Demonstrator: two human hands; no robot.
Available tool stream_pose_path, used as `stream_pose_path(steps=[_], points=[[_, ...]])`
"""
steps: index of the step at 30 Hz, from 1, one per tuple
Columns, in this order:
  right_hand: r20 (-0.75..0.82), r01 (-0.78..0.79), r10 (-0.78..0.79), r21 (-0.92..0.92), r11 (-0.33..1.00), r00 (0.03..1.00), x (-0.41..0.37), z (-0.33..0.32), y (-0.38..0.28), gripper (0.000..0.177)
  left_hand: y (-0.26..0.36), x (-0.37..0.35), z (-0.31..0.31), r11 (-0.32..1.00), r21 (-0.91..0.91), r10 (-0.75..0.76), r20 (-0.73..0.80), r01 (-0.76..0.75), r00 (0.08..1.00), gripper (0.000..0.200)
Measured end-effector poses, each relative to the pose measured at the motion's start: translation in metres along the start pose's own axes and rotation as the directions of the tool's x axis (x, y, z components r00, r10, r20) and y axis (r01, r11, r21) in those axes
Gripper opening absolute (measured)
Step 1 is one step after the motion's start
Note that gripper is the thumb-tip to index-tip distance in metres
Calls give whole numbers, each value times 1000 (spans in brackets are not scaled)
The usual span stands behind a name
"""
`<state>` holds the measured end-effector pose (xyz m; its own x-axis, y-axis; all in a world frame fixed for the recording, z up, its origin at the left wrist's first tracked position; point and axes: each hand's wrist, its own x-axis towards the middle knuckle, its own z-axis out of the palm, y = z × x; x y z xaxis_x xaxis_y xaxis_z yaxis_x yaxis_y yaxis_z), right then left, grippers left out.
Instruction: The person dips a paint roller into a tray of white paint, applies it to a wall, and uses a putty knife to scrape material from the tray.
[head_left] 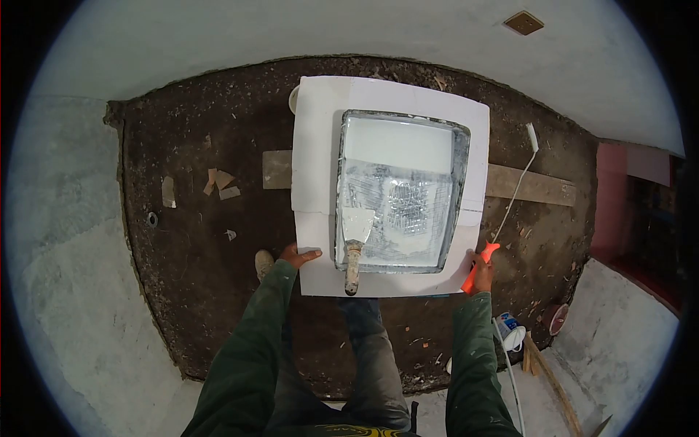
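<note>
My left hand (297, 256) is closed on the near left edge of a white board (313, 167), with the thumb lying on top. A paint tray (463, 175) rests on the board, with white paint in its far end and paint smears over its ribbed slope. Across the tray's near left rim lies a putty knife (352, 266), its blade coated white. My right hand (480, 275) is wrapped round the orange handle of a paint roller (489, 251), right at the board's near right edge. The roller's thin rod reaches away to a small white roller head (532, 138).
Below the board is a dark dirt floor with a wooden plank (535, 185) and scraps (220, 182). A paint bucket (512, 335), a reddish round container (557, 319) and wood strips (550, 375) stand or lie at lower right. Plastered walls surround the floor; one has a socket plate (524, 23).
</note>
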<state>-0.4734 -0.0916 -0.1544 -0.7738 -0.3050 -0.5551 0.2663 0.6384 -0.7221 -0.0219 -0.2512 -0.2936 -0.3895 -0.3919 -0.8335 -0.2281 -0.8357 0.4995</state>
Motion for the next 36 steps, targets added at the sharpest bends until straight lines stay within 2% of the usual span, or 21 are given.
stream_pose_path(steps=[2,4,5,7,8,10,11,13,15,16,17,18,20,23,25,27,29,30,32,35,36], points=[[-38,46,-46,17,999,998,-5,-4,3,19,3,-6,4,999,-24,-24,2,24,1000,52],[-78,94,-91,34,995,993,-11,-8,2,18,15,-17,12,994,19,108,-142,-107,984,48],[-103,146,-147,-18,989,984,-15,-12,0,18,21,-24,16,994,21,110,-140,-108,984,48],[-131,198,-206,-69,978,970,-22,-18,-4,19,31,-39,24,940,9,311,-436,-341,845,42],[-148,245,-248,-41,969,957,-29,-16,-7,19,34,-43,25,939,8,314,-432,-344,845,42],[-169,294,-292,-11,956,941,-47,-6,-20,19,36,-50,23,850,142,499,-523,-507,691,35],[-153,302,-295,18,953,943,-59,6,-34,19,40,-54,28,849,143,502,-522,-509,689,35],[-134,314,-304,57,948,943,-67,26,-45,18,54,-58,46,888,113,450,-407,-445,795,36],[-88,336,-334,14,942,939,-64,44,-45,26,59,-50,68,881,40,456,-343,-472,821,42],[-65,353,-348,92,931,935,-63,55,-46,41,61,-43,74,865,47,487,-324,-500,811,36],[-37,354,-352,87,931,935,-62,65,-49,54,61,-35,78,848,53,516,-306,-527,800,31],[-32,369,-368,101,924,929,-61,75,-52,55,65,-29,83,846,50,517,-312,-530,797,31],[-9,383,-384,116,917,923,-64,88,-57,55,72,-22,88,846,186,534,-311,-500,786,29],[35,349,-356,126,929,934,-65,98,-63,57,78,-18,95,821,278,569,-339,-499,749,26],[32,354,-356,53,934,934,-61,94,-64,57,80,-15,95,829,269,558,-356,-490,749,27],[45,348,-352,71,935,935,-57,96,-67,57,88,-19,93,855,352,489,-302,-381,819,28],[89,297,-303,78,952,949,-49,98,-68,58,89,-19,95,862,354,474,-312,-362,823,27],[104,296,-303,80,952,947,-49,100,-71,58,89,-17,93,858,354,476,-277,-372,835,27],[72,287,-307,208,935,949,-53,107,-77,55,92,-15,88,832,404,489,-210,-380,847,27],[39,251,-270,261,932,962,-52,113,-71,44,98,-15,82,831,412,457,-121,-374,881,29],[73,203,-226,241,949,971,-51,111,-69,48,101,-14,80,812,436,467,-87,-388,880,30]])
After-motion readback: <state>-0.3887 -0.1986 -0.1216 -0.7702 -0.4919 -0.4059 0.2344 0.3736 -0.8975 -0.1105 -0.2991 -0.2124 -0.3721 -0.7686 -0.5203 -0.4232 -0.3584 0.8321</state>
